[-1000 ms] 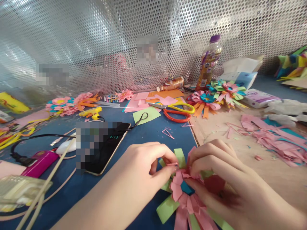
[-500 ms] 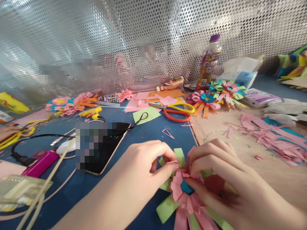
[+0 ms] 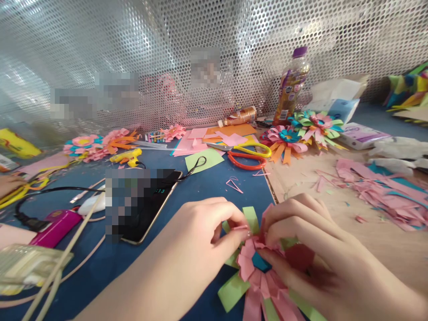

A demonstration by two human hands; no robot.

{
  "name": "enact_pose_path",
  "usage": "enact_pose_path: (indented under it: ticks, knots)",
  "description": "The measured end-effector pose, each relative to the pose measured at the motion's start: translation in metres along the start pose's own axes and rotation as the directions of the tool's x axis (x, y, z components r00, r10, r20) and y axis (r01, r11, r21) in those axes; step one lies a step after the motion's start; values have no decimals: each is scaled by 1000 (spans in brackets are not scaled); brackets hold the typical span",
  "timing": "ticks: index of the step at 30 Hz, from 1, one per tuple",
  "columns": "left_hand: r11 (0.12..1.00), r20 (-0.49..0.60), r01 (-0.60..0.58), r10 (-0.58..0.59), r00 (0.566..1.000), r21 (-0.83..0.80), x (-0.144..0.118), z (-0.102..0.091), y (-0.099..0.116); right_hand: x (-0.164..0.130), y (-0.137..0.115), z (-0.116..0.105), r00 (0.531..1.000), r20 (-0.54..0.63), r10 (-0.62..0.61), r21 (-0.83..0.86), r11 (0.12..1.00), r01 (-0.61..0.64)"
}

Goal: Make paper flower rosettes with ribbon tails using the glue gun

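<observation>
A paper flower (image 3: 262,285) with pink and green petals round a blue centre lies low in the view, under both hands. My left hand (image 3: 214,227) comes from the left, its thumb and forefinger pinched on a pink paper petal at the flower's upper left edge. From the right, my right hand (image 3: 304,245) bends over the flower's upper right, fingers closed on the pink petals beside the blue centre. Its fingers and palm hide that side of the flower. Pink and green paper strips stick out below and to the left.
Beyond the hands lie scissors (image 3: 249,156), a light green sheet (image 3: 204,160) and pink scraps (image 3: 384,191). A phone (image 3: 150,209), a yellow glue gun (image 3: 127,157) and a power strip (image 3: 56,227) with cables are left. Finished paper flowers (image 3: 316,127) and a bottle (image 3: 290,89) stand before the perforated metal wall.
Both hands stay almost still on the flower; the left shifts very slightly. At the far left edge, another person's hand by yellow scissors has moved a little.
</observation>
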State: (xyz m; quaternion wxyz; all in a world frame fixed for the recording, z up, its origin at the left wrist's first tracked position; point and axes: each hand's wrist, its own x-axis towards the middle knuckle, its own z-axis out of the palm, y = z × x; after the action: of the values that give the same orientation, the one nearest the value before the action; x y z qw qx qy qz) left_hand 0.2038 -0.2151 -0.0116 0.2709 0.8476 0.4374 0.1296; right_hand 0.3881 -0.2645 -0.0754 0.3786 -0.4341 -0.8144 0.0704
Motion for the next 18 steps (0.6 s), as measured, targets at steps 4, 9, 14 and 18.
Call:
enact_pose_path:
  ticks: [4, 9, 14, 18]
  knots:
    - [1000, 12, -1, 1, 1000, -16, 0, 1, 0, -2, 0, 0, 1000, 9, 11, 9, 1000, -11]
    - [1000, 14, 1, -1, 1000, -8, 0, -1, 1, -3, 0, 0, 1000, -2, 6, -3, 1000, -6]
    - [999, 57, 35, -35, 998, 2, 1, -3, 4, -1, -1, -1, 1000, 16, 12, -12, 1000, -12]
    - [1000, 25, 17, -17, 1000, -3, -1, -2, 1, -1, -1, -1, 1000, 0, 20, -5, 1000, -20]
